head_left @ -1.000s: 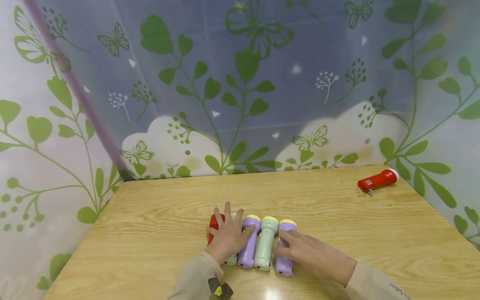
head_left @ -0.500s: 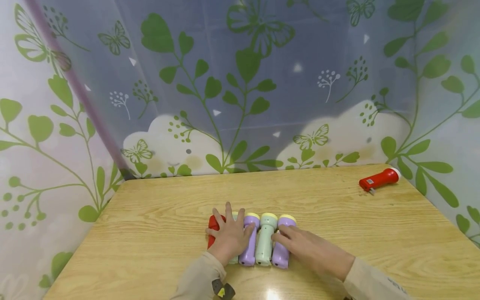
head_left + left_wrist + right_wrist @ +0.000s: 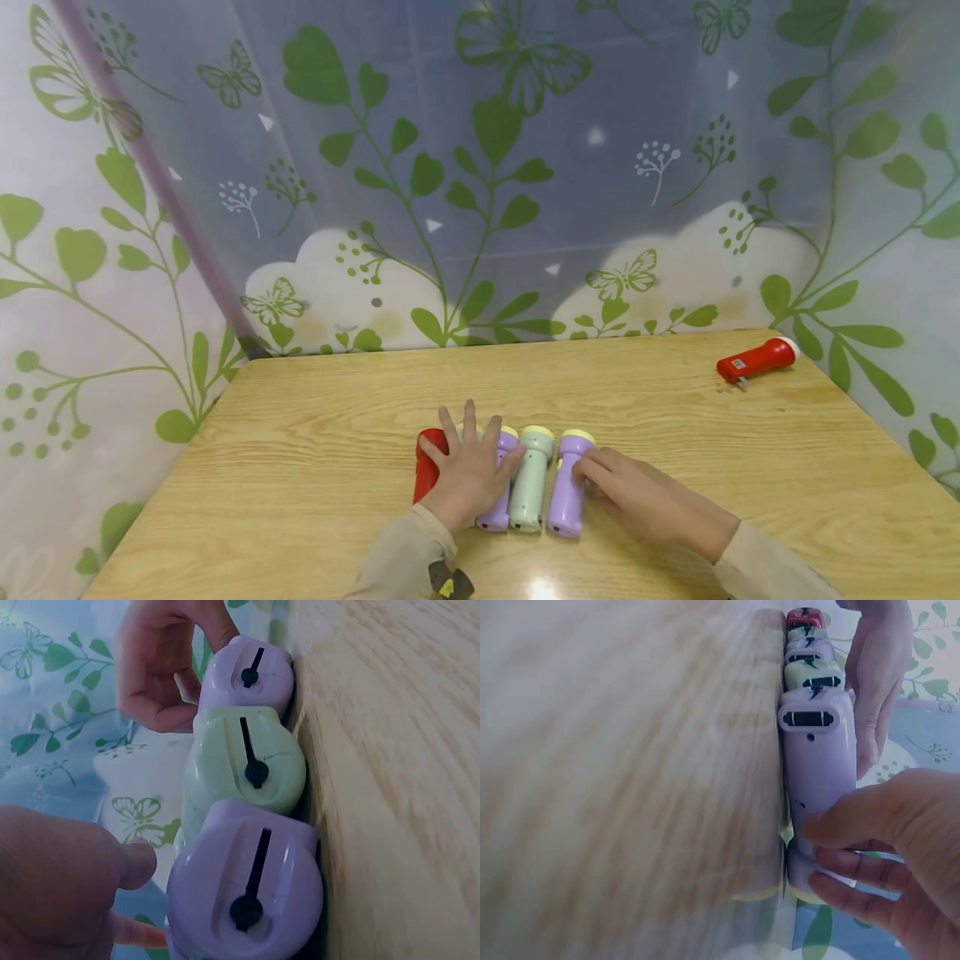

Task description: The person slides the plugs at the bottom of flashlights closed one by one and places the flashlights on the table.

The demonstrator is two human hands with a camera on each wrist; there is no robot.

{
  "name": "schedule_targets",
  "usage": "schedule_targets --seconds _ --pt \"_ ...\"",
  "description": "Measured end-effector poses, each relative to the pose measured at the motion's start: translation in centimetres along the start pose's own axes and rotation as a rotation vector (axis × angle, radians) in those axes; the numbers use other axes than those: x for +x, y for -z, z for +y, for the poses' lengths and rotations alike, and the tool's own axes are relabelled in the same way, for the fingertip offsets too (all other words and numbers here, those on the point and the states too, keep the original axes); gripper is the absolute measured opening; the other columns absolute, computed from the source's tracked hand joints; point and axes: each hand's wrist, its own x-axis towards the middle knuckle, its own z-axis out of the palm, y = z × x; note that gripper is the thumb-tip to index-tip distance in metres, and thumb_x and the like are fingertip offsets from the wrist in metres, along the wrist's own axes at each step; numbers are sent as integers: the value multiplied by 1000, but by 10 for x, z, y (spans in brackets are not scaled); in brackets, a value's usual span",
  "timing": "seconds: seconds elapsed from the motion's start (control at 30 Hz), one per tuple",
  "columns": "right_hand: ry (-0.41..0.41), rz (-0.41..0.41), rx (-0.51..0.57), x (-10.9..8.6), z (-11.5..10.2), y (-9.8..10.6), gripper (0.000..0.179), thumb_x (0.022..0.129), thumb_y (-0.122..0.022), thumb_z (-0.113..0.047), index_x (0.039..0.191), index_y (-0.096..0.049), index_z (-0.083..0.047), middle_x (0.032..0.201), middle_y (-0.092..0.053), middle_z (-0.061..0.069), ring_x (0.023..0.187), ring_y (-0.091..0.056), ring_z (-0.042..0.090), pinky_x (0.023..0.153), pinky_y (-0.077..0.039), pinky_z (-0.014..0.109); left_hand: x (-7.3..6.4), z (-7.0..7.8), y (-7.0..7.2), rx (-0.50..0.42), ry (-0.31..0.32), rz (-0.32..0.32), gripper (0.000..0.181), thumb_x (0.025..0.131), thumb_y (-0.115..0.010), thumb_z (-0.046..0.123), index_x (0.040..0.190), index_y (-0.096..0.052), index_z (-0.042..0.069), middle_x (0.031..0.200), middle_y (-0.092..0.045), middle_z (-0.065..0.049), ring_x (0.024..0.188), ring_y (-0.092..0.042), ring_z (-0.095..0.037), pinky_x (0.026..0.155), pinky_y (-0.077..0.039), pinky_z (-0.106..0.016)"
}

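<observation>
In the head view my left hand (image 3: 468, 471) lies with spread fingers across a red flashlight (image 3: 426, 475), a mostly covered green flashlight (image 3: 470, 431) and a purple flashlight (image 3: 492, 515). A second green flashlight (image 3: 530, 487) is right beside that purple one. At the row's right end lies another purple flashlight (image 3: 566, 500), slightly angled, with a narrow gap to its green neighbour. The fingertips of my right hand (image 3: 648, 500) touch its right side near the head. In the right wrist view the thumb (image 3: 836, 821) and two fingertips rest loosely along that purple body.
Another red flashlight (image 3: 757, 360) with a white head lies at the far right of the wooden table (image 3: 322, 467), its plug prongs showing. Behind the table hangs a cloth (image 3: 420, 167) printed with leaves and butterflies.
The end purple flashlight first shifted left against the green one, then turned slightly away from it. My right hand has drawn back to the right. My left hand has slid slightly right.
</observation>
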Motion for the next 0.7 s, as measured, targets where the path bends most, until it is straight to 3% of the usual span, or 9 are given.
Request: schedule_targets --seconds 0.37,0.57,0.7 --pt "-20 -110 0 -10 1 2 36 76 -78 -3 106 -60 -8 113 -55 5 99 -57 19 84 -52 33 -2 9 -7 76 -5 -39 71 94 -41 62 149 -37 16 156 -18 -23 139 -4 -57 97 -2 -80" --pt "-11 -122 -14 -11 0 3 36 76 -77 -3 108 -61 -5 113 -57 8 101 -58 20 86 -51 35 -1 9 -8 60 -2 -50 72 94 -41 63 150 -35 16 156 -16 -23 139 -1 -56 97 1 -80" --pt "6 -109 -23 -12 1 2 35 75 -77 -4 107 -62 -6 111 -59 6 100 -59 20 86 -52 35 -2 11 -9 79 -32 -16 70 95 -45 59 148 -38 15 156 -16 -23 140 -1 -55 98 -2 -79"
